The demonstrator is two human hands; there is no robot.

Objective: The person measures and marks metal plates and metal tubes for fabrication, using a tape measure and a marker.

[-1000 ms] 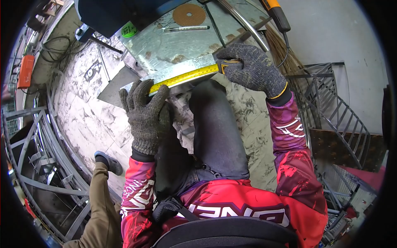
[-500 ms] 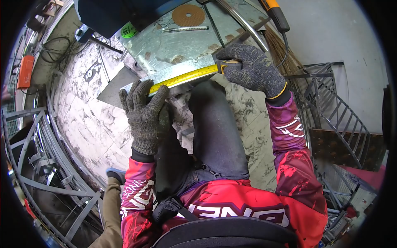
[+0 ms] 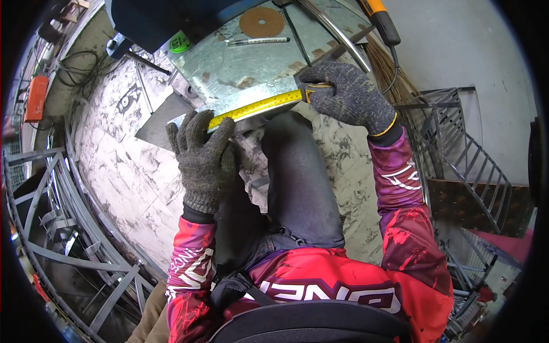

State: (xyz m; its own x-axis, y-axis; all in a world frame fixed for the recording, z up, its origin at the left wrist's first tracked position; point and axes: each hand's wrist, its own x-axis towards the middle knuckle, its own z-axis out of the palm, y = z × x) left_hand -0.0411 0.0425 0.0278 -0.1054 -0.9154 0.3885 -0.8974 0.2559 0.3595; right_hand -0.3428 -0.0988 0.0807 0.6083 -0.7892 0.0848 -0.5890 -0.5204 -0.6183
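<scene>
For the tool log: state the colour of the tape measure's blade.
Yellow with dark markings; the tape blade shows in the head view, stretched between the left hand and right hand.

Both hands, left hand (image 3: 201, 157) and right hand (image 3: 347, 96), wore dark grey knit gloves, the right cuff edged yellow. The sleeves were red and purple with white lettering; the trousers were dark grey.

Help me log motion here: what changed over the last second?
The other person's leg and shoe drew back toward the lower left; the shoe is now out of view. Both gloved hands kept their hold: left hand pressing the tape onto the metal strip, right hand gripping the tape case.
</scene>
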